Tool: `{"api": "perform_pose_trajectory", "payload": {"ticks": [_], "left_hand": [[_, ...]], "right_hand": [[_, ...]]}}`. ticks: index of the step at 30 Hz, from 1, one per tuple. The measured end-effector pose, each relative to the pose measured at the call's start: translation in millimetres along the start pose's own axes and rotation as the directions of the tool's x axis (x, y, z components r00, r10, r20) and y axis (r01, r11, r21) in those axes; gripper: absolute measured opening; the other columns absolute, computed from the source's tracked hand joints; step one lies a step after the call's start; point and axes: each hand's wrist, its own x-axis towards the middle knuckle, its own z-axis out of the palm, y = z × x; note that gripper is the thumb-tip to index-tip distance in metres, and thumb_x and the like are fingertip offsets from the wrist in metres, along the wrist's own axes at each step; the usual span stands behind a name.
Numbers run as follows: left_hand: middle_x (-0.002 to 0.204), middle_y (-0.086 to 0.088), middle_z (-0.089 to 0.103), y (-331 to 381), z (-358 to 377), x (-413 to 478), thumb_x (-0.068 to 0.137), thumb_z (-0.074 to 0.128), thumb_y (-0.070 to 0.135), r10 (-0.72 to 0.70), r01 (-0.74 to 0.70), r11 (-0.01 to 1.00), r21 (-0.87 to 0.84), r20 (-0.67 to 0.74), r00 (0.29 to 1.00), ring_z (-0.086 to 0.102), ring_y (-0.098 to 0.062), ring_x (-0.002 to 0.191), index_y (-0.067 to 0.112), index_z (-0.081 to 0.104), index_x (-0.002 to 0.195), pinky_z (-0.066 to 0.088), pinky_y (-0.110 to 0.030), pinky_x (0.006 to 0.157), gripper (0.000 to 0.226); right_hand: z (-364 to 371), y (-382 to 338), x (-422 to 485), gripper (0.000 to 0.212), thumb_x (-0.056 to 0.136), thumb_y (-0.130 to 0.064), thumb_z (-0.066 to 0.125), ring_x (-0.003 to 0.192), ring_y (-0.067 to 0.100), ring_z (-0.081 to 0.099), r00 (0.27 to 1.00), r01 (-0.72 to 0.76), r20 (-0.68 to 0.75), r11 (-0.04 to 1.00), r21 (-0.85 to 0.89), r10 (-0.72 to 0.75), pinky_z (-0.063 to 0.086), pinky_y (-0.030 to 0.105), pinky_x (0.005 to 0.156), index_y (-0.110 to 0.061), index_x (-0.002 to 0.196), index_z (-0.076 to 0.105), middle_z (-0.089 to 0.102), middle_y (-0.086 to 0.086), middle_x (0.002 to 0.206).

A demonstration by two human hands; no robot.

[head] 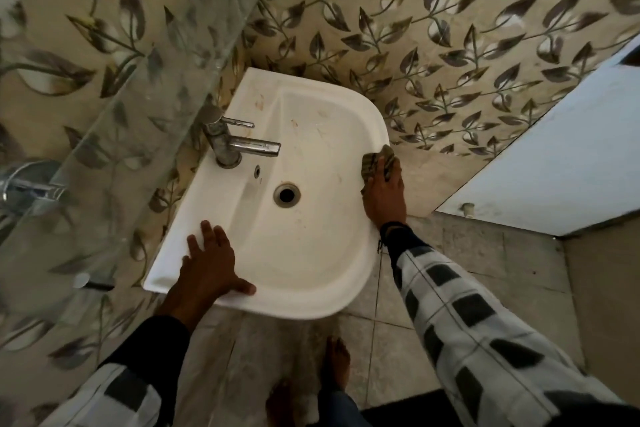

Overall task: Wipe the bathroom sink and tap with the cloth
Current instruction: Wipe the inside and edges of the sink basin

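A white wall-hung sink (311,253) fills the middle of the view, with brownish stains on its basin and its ledge. A chrome tap (239,144) stands on the sink's left ledge, its spout pointing right over the basin, and the drain hole (286,194) lies below it. My right hand (384,194) presses a brown striped cloth (375,161) flat onto the sink's right rim. My left hand (207,267) rests flat on the near left rim, fingers spread, thumb over the edge.
A glass shelf (138,107) on chrome brackets runs along the leaf-patterned wall above the tap. A white door (561,156) stands at the right. Grey floor tiles and bare feet (336,367) lie below the sink.
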Motion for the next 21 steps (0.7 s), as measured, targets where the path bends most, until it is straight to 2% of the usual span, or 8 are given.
{"api": "perform_pose_trajectory", "payload": {"ticks": [4,7,10,15,18,21], "left_hand": [[0.155,-0.012,-0.03,5,-1,6,0.063,0.077,0.063,0.004,-0.007,1.0,-0.029,-0.1,0.995,-0.013,-0.037,0.145,0.005,-0.017,0.149,0.013,-0.054,0.118,0.14],[0.154,-0.012,-0.032,6,-4,11,0.061,0.078,0.062,0.038,-0.044,0.998,-0.039,-0.149,0.988,-0.015,-0.033,0.146,0.004,-0.018,0.148,0.011,-0.052,0.118,0.142],[0.153,-0.011,-0.034,5,-7,21,0.06,0.078,0.063,0.052,-0.063,0.996,-0.064,-0.164,0.985,-0.017,-0.031,0.146,0.005,-0.019,0.148,0.009,-0.051,0.118,0.143],[0.155,-0.01,-0.03,6,-11,31,0.065,0.074,0.065,0.041,-0.058,0.994,-0.091,-0.177,0.983,-0.017,-0.029,0.146,0.007,-0.016,0.15,0.009,-0.051,0.118,0.137],[0.156,-0.01,-0.028,12,-11,35,0.069,0.069,0.066,0.041,-0.063,0.994,-0.093,-0.218,0.975,-0.016,-0.029,0.146,0.008,-0.014,0.151,0.009,-0.053,0.117,0.13],[0.156,-0.01,-0.027,24,-9,40,0.075,0.062,0.067,0.069,-0.09,0.994,-0.067,-0.277,0.958,-0.015,-0.029,0.147,0.009,-0.014,0.151,0.008,-0.053,0.117,0.122]], "right_hand": [[9,2,-29,0.069,0.096,-0.016,0.048,0.142,0.047,0.022,0.998,0.002,-0.055,0.999,0.032,0.0,0.031,0.053,0.114,-0.003,0.154,0.014,0.014,0.034,0.155],[13,10,-50,0.067,0.099,-0.025,0.046,0.144,0.041,0.023,1.0,0.016,-0.015,0.998,0.066,-0.015,0.04,0.049,0.108,-0.011,0.156,0.013,0.008,0.026,0.159],[8,16,-15,0.066,0.101,-0.026,0.044,0.141,0.045,0.027,0.998,0.068,-0.015,0.995,0.072,-0.067,0.037,0.05,0.11,-0.01,0.156,0.01,0.009,0.029,0.158],[-3,12,51,0.064,0.101,-0.02,0.041,0.144,0.046,0.019,0.994,0.109,0.011,0.992,0.062,-0.11,0.024,0.051,0.117,-0.004,0.154,0.01,0.009,0.033,0.156],[1,14,43,0.062,0.1,-0.021,0.042,0.142,0.047,0.023,0.993,0.115,-0.037,0.99,0.085,-0.112,0.029,0.053,0.114,-0.003,0.154,0.016,0.012,0.034,0.155],[8,17,18,0.061,0.1,-0.024,0.043,0.138,0.046,0.032,0.994,0.093,-0.058,0.991,0.092,-0.088,0.036,0.05,0.111,-0.007,0.154,0.019,0.016,0.031,0.156]]}}
